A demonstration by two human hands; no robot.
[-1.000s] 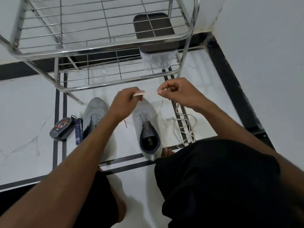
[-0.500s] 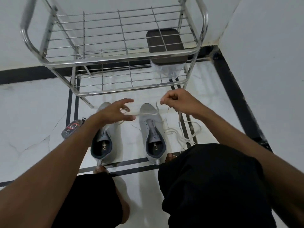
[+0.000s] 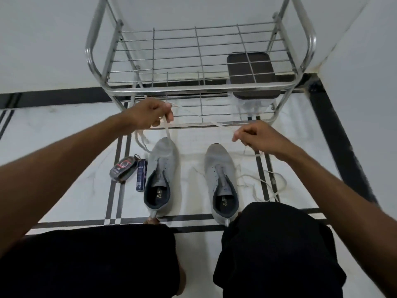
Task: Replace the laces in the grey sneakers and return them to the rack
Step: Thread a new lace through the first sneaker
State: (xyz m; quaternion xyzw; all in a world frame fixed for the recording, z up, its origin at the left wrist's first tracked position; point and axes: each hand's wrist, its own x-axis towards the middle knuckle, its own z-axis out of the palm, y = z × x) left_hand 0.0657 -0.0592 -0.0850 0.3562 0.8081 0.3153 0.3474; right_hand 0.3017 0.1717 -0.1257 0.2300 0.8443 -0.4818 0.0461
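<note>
Lace [image 3: 199, 117], limp and light, stretches between left hand [image 3: 150, 117] and right hand [image 3: 255, 136], both pinching it; probably best held near the tips.

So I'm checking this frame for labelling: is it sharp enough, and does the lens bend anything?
Head view: wide-angle bowing curves the steel shoe rack uprights and floor lines; light is soft and even, with mild glare on the rack tubing; the white lace between left hand and right hand is slightly blurred; the grey sneakers look sharp.
</note>
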